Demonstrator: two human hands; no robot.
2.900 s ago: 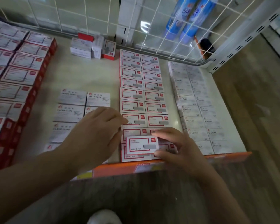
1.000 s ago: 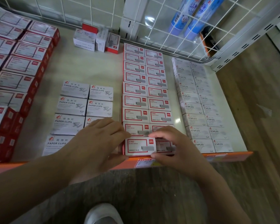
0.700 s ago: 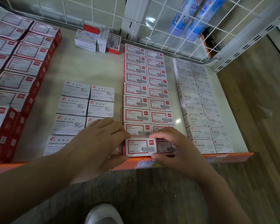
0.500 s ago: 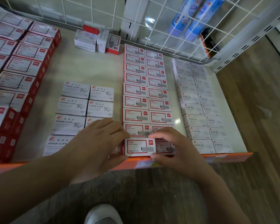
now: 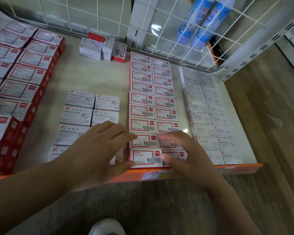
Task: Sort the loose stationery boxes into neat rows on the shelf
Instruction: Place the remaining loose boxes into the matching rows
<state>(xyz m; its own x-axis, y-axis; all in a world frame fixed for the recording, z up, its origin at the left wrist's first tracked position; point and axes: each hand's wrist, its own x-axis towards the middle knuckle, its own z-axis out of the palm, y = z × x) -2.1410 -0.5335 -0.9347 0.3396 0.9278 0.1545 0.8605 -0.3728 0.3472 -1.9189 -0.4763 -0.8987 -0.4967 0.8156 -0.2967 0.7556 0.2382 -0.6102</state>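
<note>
At shelf front, staple box [image 5: 145, 157] lies flat, crosswise; hands [image 5: 98, 150] [image 5: 185, 153] relaxed, holding nothing.

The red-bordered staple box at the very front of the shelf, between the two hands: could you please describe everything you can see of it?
The staple box looks like white card with a red border, a red logo patch at its top right and a grey staple strip pictured at lower right. It lies flat and closed, label up, squarely ending the left red-bordered column at the orange shelf edge. The left hand touches its left side with thumb and fingertips; the blurred right hand is at its right edge.
</note>
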